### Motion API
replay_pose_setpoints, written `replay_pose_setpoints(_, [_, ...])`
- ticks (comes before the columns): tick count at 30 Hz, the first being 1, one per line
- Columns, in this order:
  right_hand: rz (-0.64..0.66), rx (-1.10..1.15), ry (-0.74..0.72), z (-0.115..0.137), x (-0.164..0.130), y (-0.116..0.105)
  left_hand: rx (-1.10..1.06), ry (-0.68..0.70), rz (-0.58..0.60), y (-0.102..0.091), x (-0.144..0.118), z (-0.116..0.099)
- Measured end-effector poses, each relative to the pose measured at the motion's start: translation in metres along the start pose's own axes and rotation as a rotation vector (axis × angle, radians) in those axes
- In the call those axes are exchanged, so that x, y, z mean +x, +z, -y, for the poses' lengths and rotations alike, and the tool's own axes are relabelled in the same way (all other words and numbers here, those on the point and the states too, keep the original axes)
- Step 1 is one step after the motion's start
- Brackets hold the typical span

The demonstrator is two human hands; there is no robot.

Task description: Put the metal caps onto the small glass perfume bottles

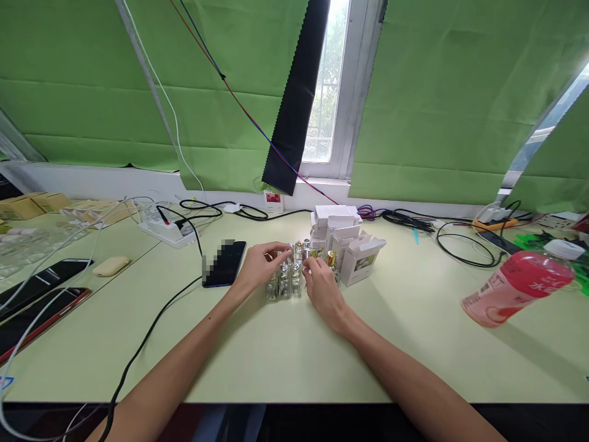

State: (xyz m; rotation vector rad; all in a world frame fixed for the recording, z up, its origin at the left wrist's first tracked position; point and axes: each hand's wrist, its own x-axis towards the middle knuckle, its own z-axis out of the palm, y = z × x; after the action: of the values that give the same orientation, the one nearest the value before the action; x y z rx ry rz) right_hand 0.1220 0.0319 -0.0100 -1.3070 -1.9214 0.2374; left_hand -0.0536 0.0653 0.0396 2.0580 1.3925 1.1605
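Observation:
Small clear glass bottles point(284, 283), several of them, stand upright in a tight cluster on the table, some with silver caps. My left hand point(260, 265) reaches in from the left, its thumb and fingers closed at the bottle tops; the exact grip is partly hidden. From the right, my right hand point(326, 291) has its fingers curled at a gold-capped bottle point(314, 253) on the cluster's right side. Just beyond that hand, another bottle with a gold cap point(331, 258) stands beside small white cartons point(361, 264), at least one with its flaps open.
A black phone point(225, 264) lies left of my left hand, a black cable point(151, 334) running past it. A power strip point(165, 230) sits behind. More phones point(46, 307) lie far left. At right stands a pink drink bottle point(510, 288); coiled cables point(407, 220) line the wall.

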Motion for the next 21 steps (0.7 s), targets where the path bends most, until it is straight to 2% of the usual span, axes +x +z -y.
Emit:
replay_pose_setpoints(6, [-0.049,0.023,-0.017,0.000,0.000,-0.001,0.026,-0.008,0.009,-0.001,-0.001,-0.002])
replay_pose_setpoints(21, [-0.139,0.140,-0.046,0.002,0.000,-0.003,0.061,-0.063,-0.071,-0.005,-0.001,-0.014])
